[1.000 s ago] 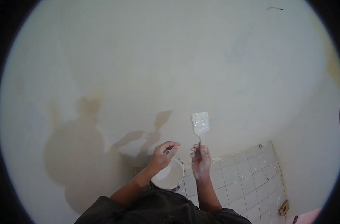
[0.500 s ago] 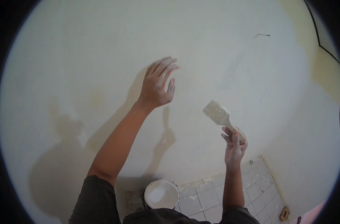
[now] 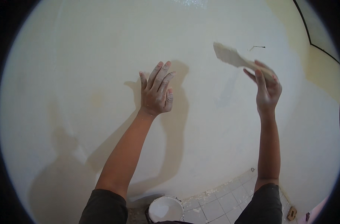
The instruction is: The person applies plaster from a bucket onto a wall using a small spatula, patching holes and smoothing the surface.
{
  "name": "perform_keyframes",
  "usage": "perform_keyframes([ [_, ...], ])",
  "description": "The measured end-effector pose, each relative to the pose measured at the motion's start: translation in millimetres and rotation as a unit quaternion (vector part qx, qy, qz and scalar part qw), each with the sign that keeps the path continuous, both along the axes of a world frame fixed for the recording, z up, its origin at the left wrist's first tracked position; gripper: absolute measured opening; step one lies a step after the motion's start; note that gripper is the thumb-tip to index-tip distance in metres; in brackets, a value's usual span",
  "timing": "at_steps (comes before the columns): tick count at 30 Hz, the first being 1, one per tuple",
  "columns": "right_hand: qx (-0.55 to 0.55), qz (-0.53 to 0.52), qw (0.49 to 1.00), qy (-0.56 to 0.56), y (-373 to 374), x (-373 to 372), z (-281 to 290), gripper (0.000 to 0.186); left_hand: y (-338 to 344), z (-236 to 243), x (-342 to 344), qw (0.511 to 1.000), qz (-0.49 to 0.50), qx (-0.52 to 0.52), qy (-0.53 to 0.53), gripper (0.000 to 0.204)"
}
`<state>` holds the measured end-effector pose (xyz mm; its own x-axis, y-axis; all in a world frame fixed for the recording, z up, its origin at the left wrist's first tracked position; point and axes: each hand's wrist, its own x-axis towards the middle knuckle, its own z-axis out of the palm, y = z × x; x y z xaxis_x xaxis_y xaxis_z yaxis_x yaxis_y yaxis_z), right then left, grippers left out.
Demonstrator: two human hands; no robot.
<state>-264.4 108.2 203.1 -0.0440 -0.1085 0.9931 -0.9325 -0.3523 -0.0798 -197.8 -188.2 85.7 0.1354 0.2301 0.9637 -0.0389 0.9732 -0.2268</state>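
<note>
The person's right hand (image 3: 269, 87) is up near the right side of the pale wall (image 3: 103, 48), fingers and thumb wrapped about the handle of a flat tool (image 3: 228, 55). The tool's broad end points left and slightly upward, just to the left of a short dark wire (image 3: 257, 47) on the wall. It's a bit blurred from here, so it could be a scraper or a wide brush. The left hand (image 3: 154, 95) is raised in front of the wall's middle, lower than the tool, fingers fanned wide and dusted white, with its shadow beside it. Up at the wall's top edge there's a shiny wet patch (image 3: 190, 3). Below, a bucket (image 3: 176, 204) with white stuff inside stands by the edge where the tiled floor (image 3: 218, 201) meets the wall. A brown block (image 3: 289, 214) lies near the floor's right edge.
</note>
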Motion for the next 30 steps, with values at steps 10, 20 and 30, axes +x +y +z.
perform_keyframes([
  [10, 0.013, -0.042, 0.993, 0.107, -42, -2, 57, 0.017, 20, 2, 10, 0.999, -0.01, 0.043, 0.005, 0.04],
  [20, 0.028, -0.039, 0.998, 0.033, -28, 9, -20, 0.023, 49, -29, 84, 0.941, -0.29, 0.138, -0.11, 0.029],
  [30, -0.048, 0.173, 0.816, -0.55, 27, 42, -278, 0.037, 120, -161, 168, 0.855, -0.308, 0.214, -0.359, 0.028],
])
